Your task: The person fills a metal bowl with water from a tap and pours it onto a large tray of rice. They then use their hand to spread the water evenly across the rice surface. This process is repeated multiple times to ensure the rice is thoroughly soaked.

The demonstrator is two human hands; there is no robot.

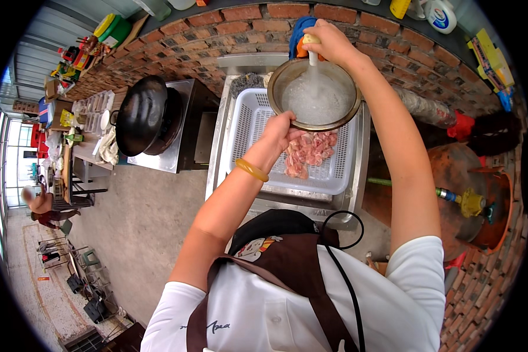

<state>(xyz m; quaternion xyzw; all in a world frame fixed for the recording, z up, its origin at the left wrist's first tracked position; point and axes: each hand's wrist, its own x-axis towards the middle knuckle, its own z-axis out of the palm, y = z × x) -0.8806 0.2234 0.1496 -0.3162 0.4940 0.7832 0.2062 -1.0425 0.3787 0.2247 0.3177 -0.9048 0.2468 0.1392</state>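
A round metal bowl (348,88) with cloudy, frothy water in it is tilted slightly over a white plastic basket (234,132). My left hand (281,130) grips the near left part of its rim, the thumb on top and the fingers underneath. Water runs down into the bowl from a tap (312,57). My right hand (334,46) is closed around the tap's top at the brick wall. Pink pieces of raw meat (310,154) lie in the basket below, partly hidden by the bowl. The basket rests in a stainless steel sink (216,155).
Left of the sink, a black wok (139,114) leans on a metal stove (167,161). A rusty gas cylinder (446,199) with a valve stands to the right. A blue cloth (299,36) hangs behind the tap. Far left, another person (41,202) bends near a table.
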